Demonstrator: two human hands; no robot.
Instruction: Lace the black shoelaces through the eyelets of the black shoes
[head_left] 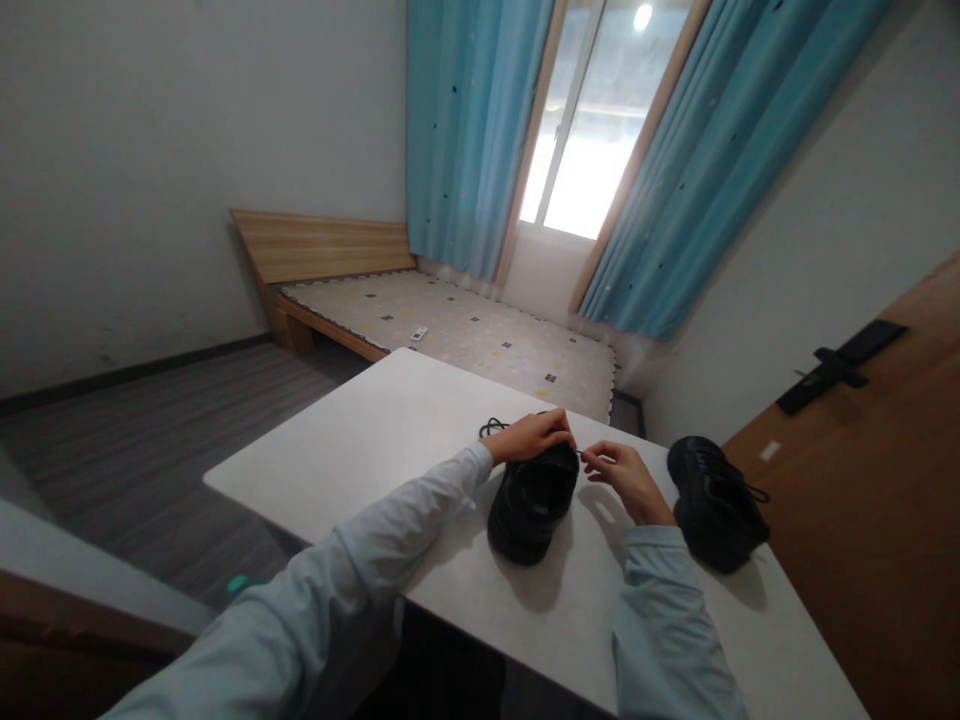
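A black lace-up shoe (523,525) rests on the white table with its heel toward me. My left hand (531,436) lies across the front of its opening, fingers curled over the tongue area; the toe is hidden behind it. To the right of the shoe, my right hand (628,478) is closed in a pinch on the thin end of a black shoelace (580,454). More loops of lace (493,427) stick out to the left of my left wrist. A second black shoe (716,505) stands beyond my right forearm, a lace loop poking out at its right side.
The white table (360,440) reaches toward a bed (465,320) with a wooden headboard (330,245). On the mattress lies a white remote control (419,333). A wooden door (862,480) with a black handle stands at the right, close to the table edge.
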